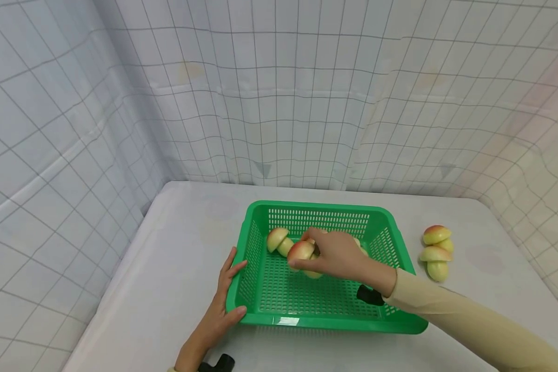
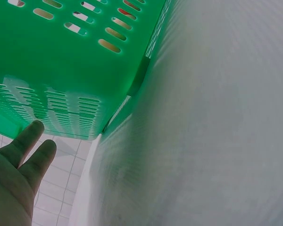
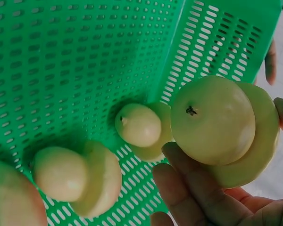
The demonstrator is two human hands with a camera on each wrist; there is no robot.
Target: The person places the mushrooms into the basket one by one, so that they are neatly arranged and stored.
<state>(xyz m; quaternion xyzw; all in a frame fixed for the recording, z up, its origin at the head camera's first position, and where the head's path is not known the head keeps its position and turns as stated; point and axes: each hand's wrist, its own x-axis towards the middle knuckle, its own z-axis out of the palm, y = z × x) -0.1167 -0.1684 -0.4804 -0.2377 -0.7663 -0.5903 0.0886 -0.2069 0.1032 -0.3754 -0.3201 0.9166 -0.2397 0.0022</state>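
My right hand [image 1: 338,253] is over the green plastic basket [image 1: 335,323] and holds a mushroom [image 1: 300,250] with a reddish cap and pale yellow-green stem. In the right wrist view this mushroom [image 3: 214,120] shows its stem end, with fingers curled beneath it and the thumb at its cap. Another mushroom [image 1: 277,239] lies at the basket's left, and others are partly hidden behind my right hand. My left hand [image 1: 217,305] rests against the basket's front left corner, fingers spread along its side and thumb at the rim; the left wrist view shows two straight fingers [image 2: 39,162].
Two mushrooms lie on the white table [image 1: 186,237] right of the basket: one red-capped [image 1: 436,235], one paler [image 1: 436,262] in front of it. White cloth with a dark grid [image 1: 279,103] hangs behind the table and along both sides.
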